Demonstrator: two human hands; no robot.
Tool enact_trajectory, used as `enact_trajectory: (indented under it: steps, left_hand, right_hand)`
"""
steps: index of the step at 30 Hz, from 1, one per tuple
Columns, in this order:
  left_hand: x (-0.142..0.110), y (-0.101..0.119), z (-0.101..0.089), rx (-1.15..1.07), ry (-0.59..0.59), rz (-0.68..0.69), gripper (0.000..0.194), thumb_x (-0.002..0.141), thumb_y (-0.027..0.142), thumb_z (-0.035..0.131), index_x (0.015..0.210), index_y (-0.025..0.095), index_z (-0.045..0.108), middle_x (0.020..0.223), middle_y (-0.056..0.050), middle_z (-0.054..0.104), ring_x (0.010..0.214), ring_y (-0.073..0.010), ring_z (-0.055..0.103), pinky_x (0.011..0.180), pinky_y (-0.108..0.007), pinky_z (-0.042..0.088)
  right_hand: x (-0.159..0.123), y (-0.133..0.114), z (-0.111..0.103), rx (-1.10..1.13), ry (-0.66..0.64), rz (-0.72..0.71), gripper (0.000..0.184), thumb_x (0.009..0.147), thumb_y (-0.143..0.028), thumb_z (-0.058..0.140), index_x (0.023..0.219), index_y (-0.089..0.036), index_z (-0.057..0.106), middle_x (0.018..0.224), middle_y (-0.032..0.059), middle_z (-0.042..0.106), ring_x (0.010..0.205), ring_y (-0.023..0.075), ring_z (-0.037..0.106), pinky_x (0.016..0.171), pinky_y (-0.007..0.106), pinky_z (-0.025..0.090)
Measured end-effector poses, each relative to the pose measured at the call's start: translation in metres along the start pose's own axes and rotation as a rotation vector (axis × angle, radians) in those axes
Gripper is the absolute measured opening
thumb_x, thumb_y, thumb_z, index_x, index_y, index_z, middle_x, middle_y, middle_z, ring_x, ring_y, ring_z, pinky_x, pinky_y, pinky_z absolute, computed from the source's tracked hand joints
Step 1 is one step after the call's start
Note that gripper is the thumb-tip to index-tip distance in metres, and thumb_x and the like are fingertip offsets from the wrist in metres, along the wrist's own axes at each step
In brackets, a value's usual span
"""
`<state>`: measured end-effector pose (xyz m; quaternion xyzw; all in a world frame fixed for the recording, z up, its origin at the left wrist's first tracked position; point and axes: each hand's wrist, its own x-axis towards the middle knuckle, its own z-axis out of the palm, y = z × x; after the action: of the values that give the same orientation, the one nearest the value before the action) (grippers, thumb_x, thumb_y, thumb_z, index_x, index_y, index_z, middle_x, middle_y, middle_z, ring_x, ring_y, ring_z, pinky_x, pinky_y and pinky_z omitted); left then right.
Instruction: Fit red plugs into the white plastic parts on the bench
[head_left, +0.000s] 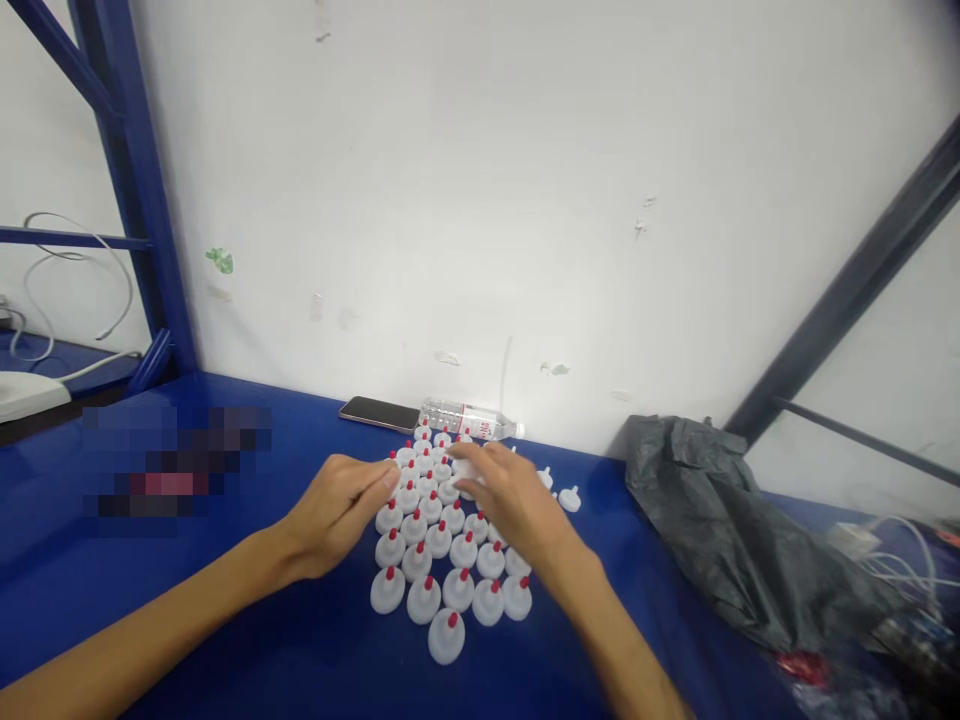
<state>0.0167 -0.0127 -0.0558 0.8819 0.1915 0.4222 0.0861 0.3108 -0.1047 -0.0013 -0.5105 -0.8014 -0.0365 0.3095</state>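
Nearer me than the one bottle (448,415) stand over twenty red-tipped caps (445,645); my left hand (341,508) is closed, my right hand (517,497) half-curled; what either holds, I cannot tell.

We look through one head-worn camera, facing forward and down over the blue table (300,660) to the white wall (480,200), which fills the upper half. The left hand (341,510) and right hand (517,495) sit near us, below centre; our wide view takes in a blue post (142,180) leftward and a dark bar (862,276) rightward.
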Motion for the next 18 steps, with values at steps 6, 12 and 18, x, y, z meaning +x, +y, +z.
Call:
enact_trajectory:
  steps: [6, 12, 18]
  left_hand:
    - [0.01, -0.018, -0.022, 0.337, -0.156, -0.11, 0.038, 0.119, 0.027, 0.05, 0.081, 0.032, 0.045, 0.064, 0.003, 0.058, 0.057, -0.0235, 0.048, 0.069, -0.043, 0.027]
    - [0.019, -0.006, -0.034, 0.557, -0.555, -0.223, 0.031, 0.113, 0.023, 0.066, 0.082, 0.029, 0.069, 0.081, -0.009, 0.082, 0.076, -0.0336, 0.077, 0.072, -0.043, 0.031]
    - [0.018, -0.007, -0.035, 0.586, -0.556, -0.257, 0.031, 0.108, 0.023, 0.073, 0.077, 0.027, 0.073, 0.079, -0.012, 0.081, 0.076, -0.0368, 0.079, 0.073, -0.042, 0.034]
  right_hand:
    - [-0.009, 0.038, -0.056, 0.1, -0.025, 0.267, 0.022, 0.117, -0.048, 0.082, 0.109, -0.031, 0.093, 0.116, 0.0066, 0.097, 0.111, 0.0328, 0.091, 0.111, 0.047, 0.07]
    - [-0.016, 0.05, -0.072, 0.104, -0.332, 0.454, 0.015, 0.098, -0.041, 0.09, 0.093, -0.027, 0.092, 0.1, 0.0061, 0.092, 0.096, 0.0286, 0.084, 0.091, 0.04, 0.063]
    - [-0.027, 0.054, -0.074, 0.232, -0.431, 0.493, 0.008, 0.092, -0.021, 0.09, 0.092, -0.029, 0.093, 0.085, 0.003, 0.093, 0.077, 0.0248, 0.082, 0.074, 0.035, 0.058]
